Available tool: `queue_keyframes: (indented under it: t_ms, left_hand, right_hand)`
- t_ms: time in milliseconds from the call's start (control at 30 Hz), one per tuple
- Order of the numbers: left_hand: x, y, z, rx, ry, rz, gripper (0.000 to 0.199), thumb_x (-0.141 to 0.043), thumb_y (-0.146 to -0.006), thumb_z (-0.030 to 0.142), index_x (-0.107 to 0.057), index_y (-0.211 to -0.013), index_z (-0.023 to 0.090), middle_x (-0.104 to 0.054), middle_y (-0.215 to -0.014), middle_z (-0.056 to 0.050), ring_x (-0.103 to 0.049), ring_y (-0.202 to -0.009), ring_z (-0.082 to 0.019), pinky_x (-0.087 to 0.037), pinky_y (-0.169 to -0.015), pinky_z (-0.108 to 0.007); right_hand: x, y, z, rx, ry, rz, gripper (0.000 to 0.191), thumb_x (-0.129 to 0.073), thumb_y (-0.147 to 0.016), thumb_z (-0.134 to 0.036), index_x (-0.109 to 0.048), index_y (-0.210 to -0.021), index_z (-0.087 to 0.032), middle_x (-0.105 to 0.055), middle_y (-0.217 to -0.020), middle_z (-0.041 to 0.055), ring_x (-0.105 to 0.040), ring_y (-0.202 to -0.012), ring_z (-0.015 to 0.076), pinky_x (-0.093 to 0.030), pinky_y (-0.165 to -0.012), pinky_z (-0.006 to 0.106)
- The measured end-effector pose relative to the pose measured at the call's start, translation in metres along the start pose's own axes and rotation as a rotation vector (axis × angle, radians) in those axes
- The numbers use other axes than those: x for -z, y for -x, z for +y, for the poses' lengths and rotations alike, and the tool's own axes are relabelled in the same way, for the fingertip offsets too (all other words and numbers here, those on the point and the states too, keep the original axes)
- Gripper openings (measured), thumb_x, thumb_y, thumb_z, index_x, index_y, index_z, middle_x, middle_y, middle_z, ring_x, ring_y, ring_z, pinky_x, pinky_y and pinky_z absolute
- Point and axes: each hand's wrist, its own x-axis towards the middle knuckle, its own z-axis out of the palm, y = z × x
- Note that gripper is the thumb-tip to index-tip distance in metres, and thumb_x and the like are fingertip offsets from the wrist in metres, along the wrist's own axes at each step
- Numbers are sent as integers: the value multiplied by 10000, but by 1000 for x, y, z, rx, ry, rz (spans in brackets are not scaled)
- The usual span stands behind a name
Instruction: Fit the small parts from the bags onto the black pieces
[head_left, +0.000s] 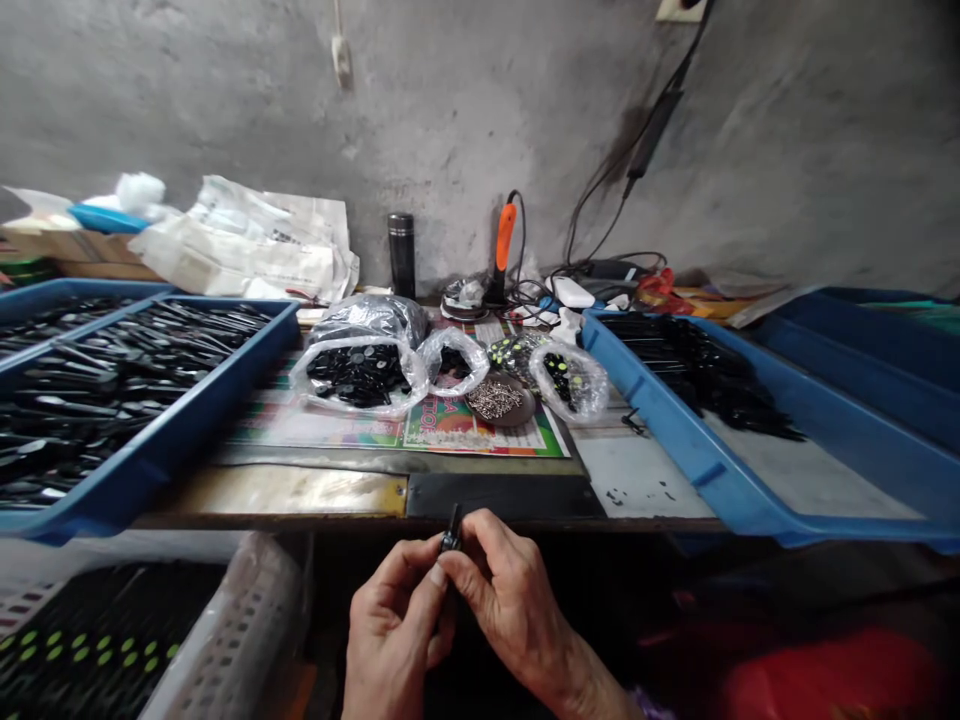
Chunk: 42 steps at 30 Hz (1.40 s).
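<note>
My left hand (pixel 399 620) and my right hand (pixel 510 595) meet just below the table's front edge. Their fingertips pinch a small black part with a thin stem (pixel 452 538) pointing up. Most of that part is hidden by the fingers, so its kind cannot be made out. Beyond the hands, on the table, lie an open plastic bag of black pieces (pixel 356 375), a smaller bag of black bits (pixel 454 362), a round dish of small metal screws or pins (pixel 496 400) and a bag of black and yellow-green pieces (pixel 571 380).
Blue trays of long black parts stand left (pixel 161 450) and right (pixel 675 440). A white perforated basket (pixel 225 620) sits low at left. Against the wall are a dark flask (pixel 401 255), an orange-handled tool (pixel 505 238) and tangled cables (pixel 600 215).
</note>
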Motion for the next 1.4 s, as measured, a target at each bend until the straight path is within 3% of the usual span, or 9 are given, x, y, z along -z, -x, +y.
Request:
queue_keyframes:
  t_ms: [133,233,600,800,1033,1233,1400]
  left_hand:
    - [2,1,-1,23,8,-33,354,-818,-716,457,-720,-862,149,-494,-528,57,-376,-412,-39,-289,-384,-141]
    - [2,1,0,22,-5,-41,347,-811,-726,457,-718,-841,143,-480,-515,61,-368,-404,-34,-280,-384,-141]
    - [2,-1,-4,-13,-7,-1,344,-816,-710,460,-739,-840,151,-502,-530,54,-377,-421,-37,-292,-383,-136]
    - [5,-1,-5,8,11,-14,346,-830,-691,465,-731,-836,166,-531,-576,51,-390,-418,-32,-288,-373,-131]
    - [5,0,-7,25,25,-18,338,-828,-695,460,-728,-816,161,-528,-567,49,-397,-407,-32,-286,-367,-135]
    - [6,1,-7,26,13,-26,355,-819,-707,467,-724,-828,148,-531,-562,46,-397,-418,-35,-285,-372,-132]
    - [2,-1,-5,21,28,-29,335,-813,-715,446,-703,-831,151,-527,-561,54,-390,-399,-22,-300,-373,-134]
  right_hand:
    - [-1,1,-2,125,139,62,373,-344,-1069,-398,-477,-783,-198,-521,-664,-8,-529,-548,135,-365,-542,243]
    - [-3,1,-1,139,169,79,348,-355,-1062,-354,-461,-768,-200,-498,-643,-19,-515,-529,126,-356,-535,237]
    - [-10,-1,-2,-143,-81,-4,364,-383,-1021,-415,-416,-717,-217,-474,-593,-41,-497,-514,120,-356,-509,215]
    - [-6,4,3,3,55,13,439,-364,-1038,-550,-503,-827,-191,-554,-686,-9,-558,-572,144,-371,-544,238]
    - [-8,4,3,106,130,61,388,-354,-1067,-404,-481,-767,-193,-499,-640,-24,-518,-524,119,-360,-518,224]
    - [-10,4,4,-25,-10,30,324,-429,-1010,-354,-418,-721,-210,-437,-606,-48,-471,-499,101,-364,-480,188]
    - [-11,2,0,-130,-97,33,369,-462,-982,-410,-414,-671,-218,-438,-563,-53,-461,-449,97,-367,-416,172]
